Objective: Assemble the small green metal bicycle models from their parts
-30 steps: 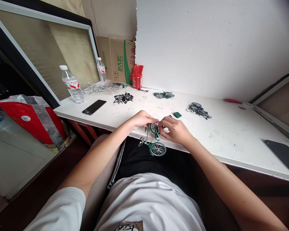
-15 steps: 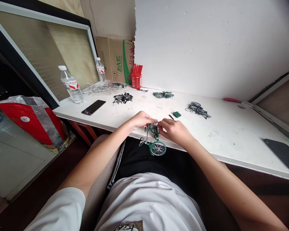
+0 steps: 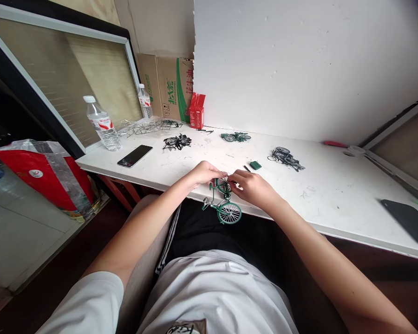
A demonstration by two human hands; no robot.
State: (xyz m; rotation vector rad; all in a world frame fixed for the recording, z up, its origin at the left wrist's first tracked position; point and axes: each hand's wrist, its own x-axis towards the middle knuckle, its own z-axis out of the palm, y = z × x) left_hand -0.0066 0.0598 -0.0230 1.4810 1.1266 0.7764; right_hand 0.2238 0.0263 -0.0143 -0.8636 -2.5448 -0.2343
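Note:
A small green model bicycle [image 3: 229, 213] hangs over the table's front edge, one spoked wheel toward my lap and the handlebar to the left. My left hand [image 3: 209, 173] pinches it by the upper wheel from the left. Closed at the same wheel from the right is my right hand [image 3: 246, 185]; its fingertips are partly hidden, so any small part between them cannot be seen. Just beyond my right hand lie a small green case-shaped piece [image 3: 255, 165] and a thin black stick [image 3: 247, 169].
On the white table [image 3: 320, 204] lie a black model bike [image 3: 177, 142], a green one [image 3: 235, 137], a dark grey one [image 3: 285, 158] and a phone [image 3: 135, 156]. Water bottles [image 3: 104, 125], a red box [image 3: 197, 111] and a carton [image 3: 174, 88] stand at the back left.
The bicycle's lower wheel has shifted very slightly up and to the right. Both hands stay at the upper wheel, nearly unmoved.

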